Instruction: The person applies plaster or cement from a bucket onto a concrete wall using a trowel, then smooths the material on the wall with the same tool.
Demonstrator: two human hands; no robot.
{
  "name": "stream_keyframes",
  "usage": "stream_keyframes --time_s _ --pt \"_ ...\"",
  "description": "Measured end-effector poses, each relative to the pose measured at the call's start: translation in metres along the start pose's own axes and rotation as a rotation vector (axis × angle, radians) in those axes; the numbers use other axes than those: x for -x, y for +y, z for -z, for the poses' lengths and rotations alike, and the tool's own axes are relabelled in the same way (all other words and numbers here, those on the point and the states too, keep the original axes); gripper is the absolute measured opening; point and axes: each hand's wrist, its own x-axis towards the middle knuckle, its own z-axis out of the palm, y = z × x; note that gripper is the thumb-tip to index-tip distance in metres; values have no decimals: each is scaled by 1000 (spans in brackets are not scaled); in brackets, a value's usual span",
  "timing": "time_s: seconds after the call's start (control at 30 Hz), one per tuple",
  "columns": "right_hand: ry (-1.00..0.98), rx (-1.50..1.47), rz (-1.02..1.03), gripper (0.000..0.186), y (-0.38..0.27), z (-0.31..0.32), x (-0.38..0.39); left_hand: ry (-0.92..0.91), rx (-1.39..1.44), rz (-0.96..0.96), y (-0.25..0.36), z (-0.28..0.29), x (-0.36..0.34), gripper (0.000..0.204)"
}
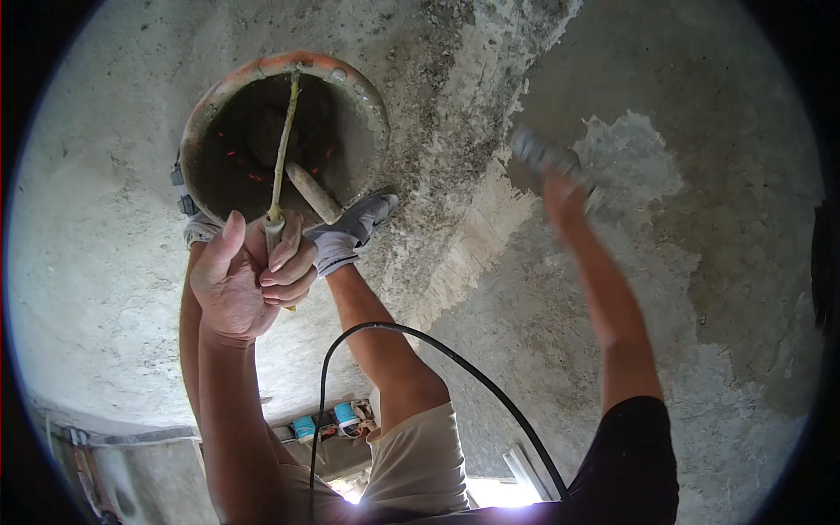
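My left hand (254,271) closes round the grip of a bucket's bail handle (284,144), a mortar-crusted bar that crosses the opening. The bucket (374,114) has an orange rim caked with grey, and its inside is dark. A rounded, grey-smeared tool handle (313,192) sticks out over the near side of the bucket; its other end is hidden in the shadow. Out to the right, my right hand (564,199) is smeared by motion. With it is a grey, roughly cylindrical object (547,156), too blurred to name.
My shoe (372,214) stands beside the bucket on a rough concrete floor (105,262). Crusted, uneven mortar (477,157) runs along the middle. A black cable (437,346) arches across the foreground. Blue and white containers (346,416) stand among clutter at the lower edge.
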Motion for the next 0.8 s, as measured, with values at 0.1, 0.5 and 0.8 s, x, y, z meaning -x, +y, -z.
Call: stream_keyframes --time_s 0.1,0.5,0.8 --pt "-313 143 -116 47 40 -43 81 -10 -2 6 5 4 2 60" --pt "-897 -948 -383 49 53 -99 127 -74 37 18 4 6 -8 62" --pt "-780 -1714 -382 50 -89 -138 3 -86 57 117 3 0 -16 63"
